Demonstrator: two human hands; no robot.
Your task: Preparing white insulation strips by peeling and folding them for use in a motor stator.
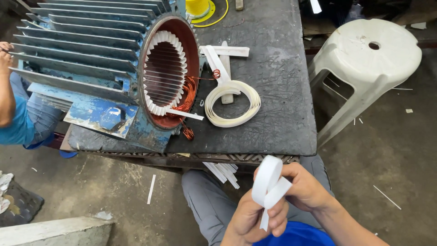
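Bending a white paper strip (269,184) into a loop at the lower middle of the frame, both hands work close over the person's lap: the left hand (253,219) pinches the strip's hanging tail between closed fingers, and the right hand (306,187) closes its fingers on the loop's side. Judging by the blue finned motor housing (86,54) at upper left, its bore already ringed with white slot liners (165,73) and some copper wire (187,98) spilling out at the rim, the lining looks well along, while this strip is not yet in place. A coil of white strip (232,103) lies on the dark surface (277,59) just right of the housing, with flat white pieces (225,51) above it. A yellow spool (197,7) sits at the top edge; no readable label shows. A white plastic stool (371,59) stands at upper right. Another person's arm (6,91) shows at far left.
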